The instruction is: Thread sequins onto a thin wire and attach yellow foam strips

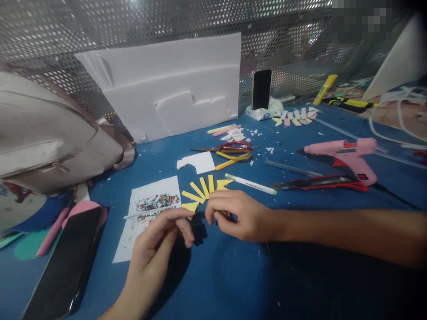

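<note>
Glitter paper (156, 187): creased white sheet, loose multicoloured flakes scattered on it.
Yellow strips (204, 188): four, fanned out just right of the glitter paper, between two jagged-ended yellow pieces (224, 183).
Left hand (156, 246): released, fingers bent, at the glitter paper's near right edge; contact with the nearer yellow piece unclear.
Right hand (245, 217): right of the glitter paper, loosely curled; cannot tell whether its fingertips pinch anything.
Strip feel: probably light, bendy foam, easily dented; best pinched gently by the long edges, mid-length.
Scissors (218, 149): beyond the glitter paper, to its right.
</note>
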`<state>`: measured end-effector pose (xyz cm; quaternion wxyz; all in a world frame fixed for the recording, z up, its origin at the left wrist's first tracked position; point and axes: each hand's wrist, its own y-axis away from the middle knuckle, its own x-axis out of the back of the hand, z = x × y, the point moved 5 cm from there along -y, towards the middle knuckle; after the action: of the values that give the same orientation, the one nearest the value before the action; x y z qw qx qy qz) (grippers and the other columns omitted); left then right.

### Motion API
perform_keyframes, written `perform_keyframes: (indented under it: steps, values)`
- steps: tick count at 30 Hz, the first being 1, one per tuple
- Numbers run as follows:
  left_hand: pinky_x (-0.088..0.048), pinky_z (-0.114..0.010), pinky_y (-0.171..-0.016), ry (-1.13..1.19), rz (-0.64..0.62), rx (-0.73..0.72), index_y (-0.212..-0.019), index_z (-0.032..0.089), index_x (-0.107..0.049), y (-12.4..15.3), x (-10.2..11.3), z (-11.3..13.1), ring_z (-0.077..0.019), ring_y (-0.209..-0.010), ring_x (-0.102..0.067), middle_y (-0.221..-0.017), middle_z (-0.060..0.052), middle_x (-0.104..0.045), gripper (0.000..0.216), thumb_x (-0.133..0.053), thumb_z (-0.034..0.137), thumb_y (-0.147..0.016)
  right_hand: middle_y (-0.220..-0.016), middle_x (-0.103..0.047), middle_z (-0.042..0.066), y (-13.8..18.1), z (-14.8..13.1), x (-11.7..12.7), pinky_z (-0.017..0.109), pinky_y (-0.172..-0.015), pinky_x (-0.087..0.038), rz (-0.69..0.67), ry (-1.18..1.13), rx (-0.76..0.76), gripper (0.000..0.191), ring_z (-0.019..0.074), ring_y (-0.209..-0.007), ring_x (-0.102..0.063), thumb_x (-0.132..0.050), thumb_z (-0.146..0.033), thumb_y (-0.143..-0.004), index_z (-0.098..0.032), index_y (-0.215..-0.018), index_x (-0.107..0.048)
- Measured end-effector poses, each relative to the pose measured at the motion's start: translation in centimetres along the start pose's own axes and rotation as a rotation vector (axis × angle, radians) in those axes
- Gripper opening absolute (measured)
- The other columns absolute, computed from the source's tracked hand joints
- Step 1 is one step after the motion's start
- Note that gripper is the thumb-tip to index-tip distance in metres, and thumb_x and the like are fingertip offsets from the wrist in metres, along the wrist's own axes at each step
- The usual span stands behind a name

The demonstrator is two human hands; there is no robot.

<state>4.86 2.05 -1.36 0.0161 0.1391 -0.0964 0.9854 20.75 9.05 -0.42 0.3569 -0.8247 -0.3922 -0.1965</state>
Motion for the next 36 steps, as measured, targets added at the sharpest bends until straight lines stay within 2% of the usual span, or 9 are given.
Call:
perform_keyframes:
  steps: [3,6,10,16,23,26,28,33,36]
  values:
    - [-0.048,-0.021,-0.064,-0.134,-0.151,0.007,-0.099,0.023,-0.058,0.1,-0.9,-0.1,-0.0104,-0.068,-0.058,-0.075,0.002,-0.06,0.026,-0.036,0.009,-0.096,-0.07,-0.049,-0.002,0.1,-0.2,0.0,0.023,-0.065,-0.035,0.014,-0.025,0.02,0.015,0.0097,-0.065,-0.042,-0.046,-0.003,-0.079,-0.015,-0.075,-0.053]
    - [-0.048,-0.025,-0.073,-0.286,-0.33,-0.061,-0.096,0.021,-0.058,0.4,-2.5,0.1,-0.0135,-0.081,-0.06,-0.088,-0.001,-0.062,0.018,-0.043,0.01,-0.094,-0.069,-0.044,-0.003,0.1,-0.3,0.0,0.024,-0.066,-0.033,0.025,-0.02,0.031,0.012,0.0099,-0.065,-0.039,-0.048,-0.006,-0.079,-0.016,-0.073,-0.049]
    - [-0.048,-0.028,-0.08,-0.368,-0.405,-0.103,-0.099,0.02,-0.061,0.7,-3.8,0.1,-0.016,-0.09,-0.06,-0.097,-0.004,-0.06,0.012,-0.056,0.013,-0.091,-0.067,-0.04,-0.004,0.0,-0.2,-0.2,0.024,-0.066,-0.032,0.01,-0.003,0.006,0.017,0.0098,-0.065,-0.038,-0.049,-0.011,-0.085,-0.017,-0.07,-0.043]
    - [-0.047,-0.031,-0.082,-0.297,-0.352,-0.032,-0.086,0.019,-0.067,0.4,-4.7,0.1,-0.0198,-0.094,-0.06,-0.094,-0.004,-0.063,0.005,-0.068,0.015,-0.084,-0.071,-0.044,-0.002,-0.2,-0.2,-0.5,0.026,-0.067,-0.031,-0.061,0.012,-0.024,0.02,0.0116,-0.069,-0.039,-0.046,-0.02,-0.094,-0.017,-0.074,-0.045]
    - [-0.046,-0.032,-0.081,-0.28,-0.337,-0.018,-0.079,0.02,-0.066,0.3,-5.1,0.2,-0.0199,-0.091,-0.059,-0.089,-0.003,-0.064,0.01,-0.065,0.013,-0.086,-0.076,-0.047,-0.001,0.0,0.0,-0.7,0.026,-0.069,-0.032,-0.086,0.005,-0.008,0.02,0.0124,-0.072,-0.041,-0.046,-0.023,-0.097,-0.016,-0.078,-0.048]
    - [-0.046,-0.029,-0.078,-0.241,-0.344,0.0,-0.08,0.02,-0.066,0.3,-4.6,0.6,-0.0168,-0.085,-0.06,-0.088,-0.002,-0.064,0.011,-0.063,0.012,-0.087,-0.075,-0.048,-0.001,0.1,0.3,-0.3,0.025,-0.068,-0.032,-0.039,-0.04,-0.032,0.02,0.0113,-0.071,-0.041,-0.049,-0.023,-0.097,-0.016,-0.078,-0.049]
    - [-0.046,-0.025,-0.074,-0.192,-0.304,0.015,-0.079,0.02,-0.065,0.3,-3.8,0.9,-0.0143,-0.079,-0.06,-0.084,0.0,-0.064,0.011,-0.063,0.012,-0.087,-0.073,-0.048,-0.002,0.1,0.8,0.0,0.024,-0.062,-0.032,0.002,-0.112,-0.093,0.021,0.0098,-0.066,-0.04,-0.051,-0.027,-0.097,-0.016,-0.079,-0.051]
    - [-0.047,-0.02,-0.066,-0.088,-0.04,0.031,-0.077,0.022,-0.065,0.1,-1.1,0.6,-0.0112,-0.071,-0.062,-0.073,0.002,-0.066,0.013,-0.062,0.015,-0.088,-0.072,-0.046,-0.003,0.5,1.6,1.0,0.022,-0.056,-0.032,0.182,-0.285,-0.236,0.026,0.0088,-0.063,-0.039,-0.05,-0.035,-0.097,-0.016,-0.079,-0.052]
    - [-0.047,-0.018,-0.057,-0.038,0.02,0.099,-0.075,0.021,-0.067,-0.1,-0.5,-0.1,-0.0096,-0.061,-0.06,-0.068,0.002,-0.066,0.011,-0.065,0.018,-0.086,-0.072,-0.045,-0.002,0.6,1.5,1.6,0.022,-0.057,-0.033,0.27,-0.31,-0.244,0.025,0.0092,-0.063,-0.04,-0.051,-0.032,-0.096,-0.016,-0.077,-0.051]
